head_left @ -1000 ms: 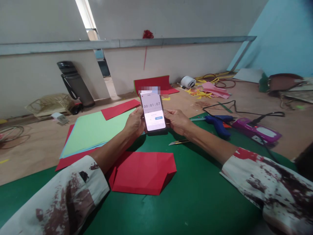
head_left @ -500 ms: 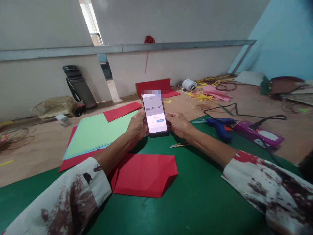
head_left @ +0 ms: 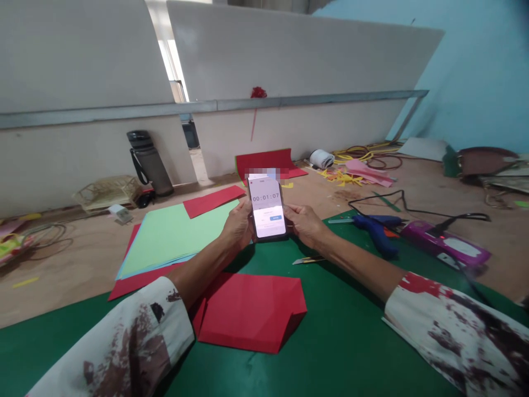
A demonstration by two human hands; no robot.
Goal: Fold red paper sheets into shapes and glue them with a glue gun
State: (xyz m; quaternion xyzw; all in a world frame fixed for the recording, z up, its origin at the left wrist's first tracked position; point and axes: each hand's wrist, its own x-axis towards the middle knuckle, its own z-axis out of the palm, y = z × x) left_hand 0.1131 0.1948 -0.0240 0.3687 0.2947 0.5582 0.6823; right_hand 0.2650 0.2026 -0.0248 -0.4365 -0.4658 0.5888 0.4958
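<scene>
A smartphone (head_left: 268,209) stands upright between both my hands, its screen lit and showing a timer reading 00:01:07. My left hand (head_left: 238,225) grips its left edge and my right hand (head_left: 302,223) grips its right edge, fingers curled round it. Below my forearms a folded red paper (head_left: 254,310) lies flat on the green mat (head_left: 339,342). A small cutter knife (head_left: 308,259) lies on the mat just under my right wrist.
A stack of light green and red sheets (head_left: 173,234) lies to the left. A blue glue gun (head_left: 378,230) and a purple power strip (head_left: 446,245) with cables sit to the right. A dark bottle (head_left: 149,164), a wicker basket (head_left: 107,193) and paper scraps (head_left: 355,168) lie by the wall.
The camera has tilted upward, so everything sits lower in view and more wall shows. The phone stays held in both hands with the same reading.
</scene>
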